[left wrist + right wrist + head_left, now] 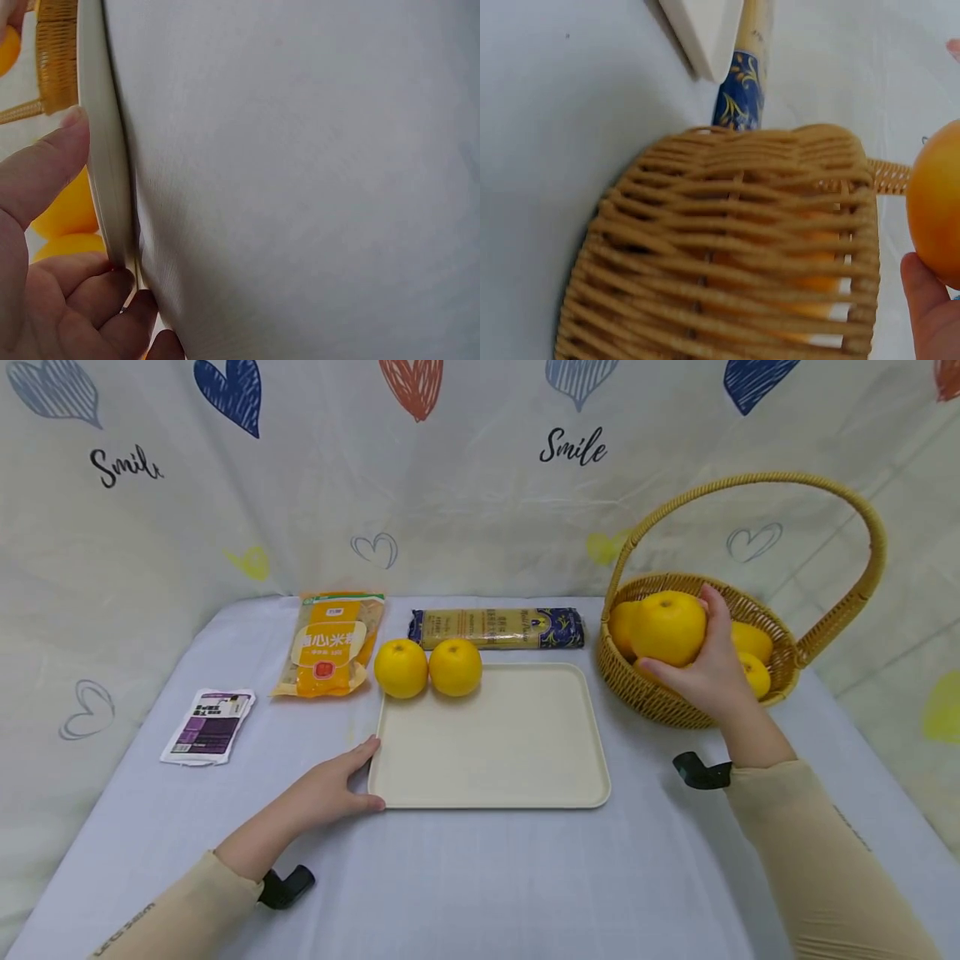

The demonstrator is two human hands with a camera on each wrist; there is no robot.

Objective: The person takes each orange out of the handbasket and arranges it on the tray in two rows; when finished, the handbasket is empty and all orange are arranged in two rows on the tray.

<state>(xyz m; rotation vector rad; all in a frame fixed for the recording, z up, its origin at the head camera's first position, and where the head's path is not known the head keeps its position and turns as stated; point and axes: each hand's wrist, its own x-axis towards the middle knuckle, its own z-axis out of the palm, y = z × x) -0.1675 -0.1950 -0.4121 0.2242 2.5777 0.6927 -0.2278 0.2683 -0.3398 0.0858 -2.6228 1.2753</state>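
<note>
A yellow-orange orange (670, 628) is held in my right hand (708, 672) over the left part of a wicker basket (652, 702). The thumb is below the fruit and the fingers lie along its right side. In the right wrist view, the held orange (939, 202) shows at the right edge, beside the basket wall (727, 225). My left hand (322, 793) grips the front left corner of a cream tray (495, 739); in the left wrist view its thumb (56, 161) touches the tray rim. Two oranges (401, 668) sit side by side at the tray's back left.
More yellow fruit (752, 643) lies in the basket, under its tall arched handle (757, 479). Behind the tray is a long gold-and-blue packet (495, 628). An orange snack bag (330, 647) and a small purple-and-white pouch (208, 727) lie on the left.
</note>
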